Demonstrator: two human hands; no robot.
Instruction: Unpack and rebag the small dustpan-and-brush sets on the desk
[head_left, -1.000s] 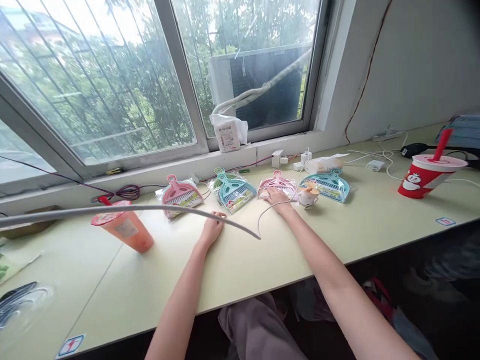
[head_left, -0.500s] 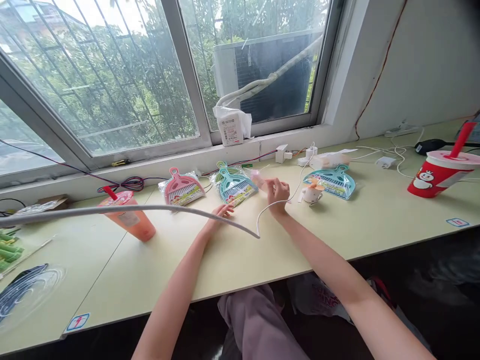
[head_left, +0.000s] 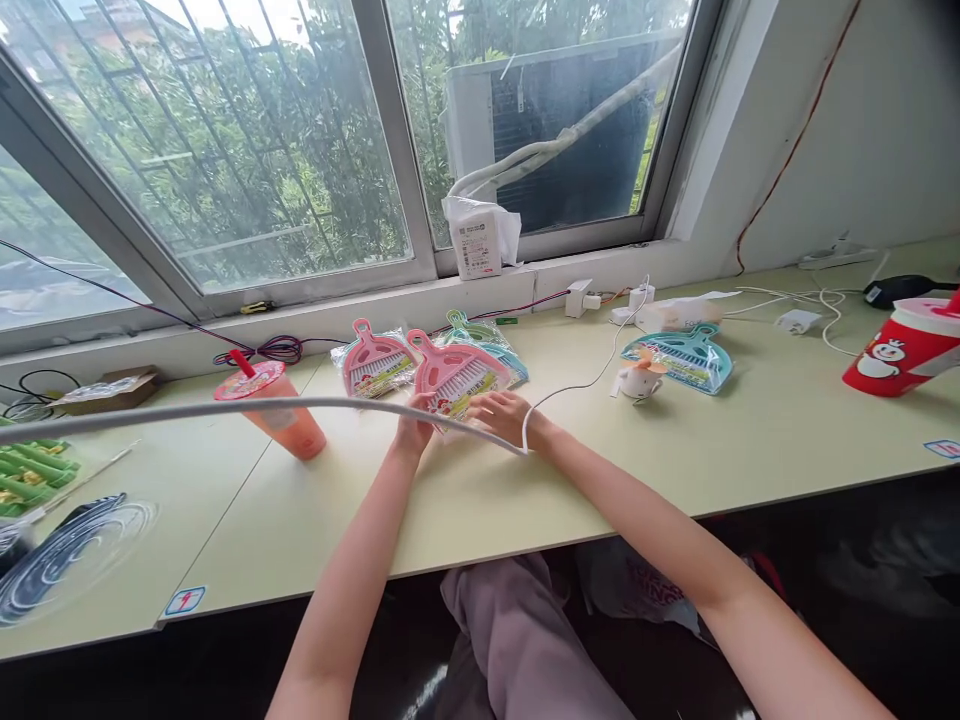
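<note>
A pink dustpan-and-brush set [head_left: 454, 370] in clear wrapping with a printed label tilts up in front of me. My left hand [head_left: 416, 425] grips its lower left edge, thumb on the near side. At the lower right edge, the fingers of my right hand [head_left: 504, 415] are stretched out and touch the wrapping; a white cable crosses in front. Behind this set lies a green dustpan set [head_left: 466, 325] with blue plastic beside it, partly covered. Another pink dustpan set [head_left: 369, 360] lies to the left. Further right are a wrapped blue dustpan set [head_left: 694, 355] and a small white toy figure [head_left: 639, 380] with an orange top.
An orange drink cup [head_left: 289, 420] leans in view at left, and a red cup [head_left: 892, 350] stands far right. The white cable [head_left: 360, 405] spans the near view. Chargers [head_left: 581, 298] and a tissue pack [head_left: 679, 312] line the windowsill side. Green items [head_left: 34, 475] lie far left.
The pink dustpan set, a blur by my right hand before, is now upright in front of the green and blue ones. My left hand has closed on it, and my right hand has moved left.
</note>
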